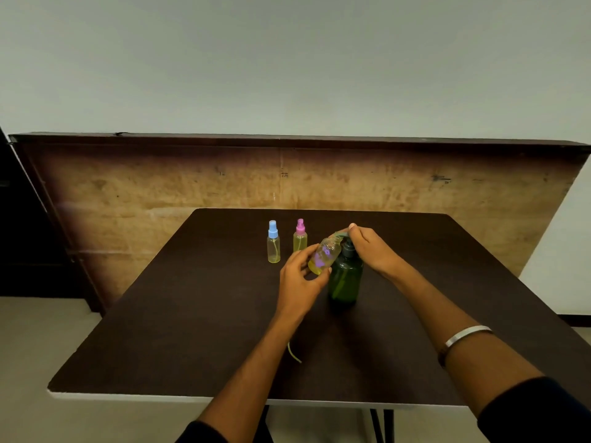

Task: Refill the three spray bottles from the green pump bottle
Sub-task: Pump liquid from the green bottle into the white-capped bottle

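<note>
An open spray bottle is held tilted in the left hand, with the fingers closed around its lower part and the neck pointed up toward the pump spout. A little yellow liquid is seen at its bottom, and a purple shape shows through its clear wall. The right hand is placed on top of the green pump bottle, with the fingers curled over the pump head; the nozzle is kept just at the mouth of the tilted bottle. The green pump bottle stands upright on the dark table, directly under the right hand and just beside the left one.

Beyond the left hand, two more spray bottles stand upright and near each other: one with a blue cap and one with a pink cap. Both are capped and contain yellow liquid. A thin tube lies on the table close to the left forearm. A metal bracelet is worn on the right wrist.
</note>
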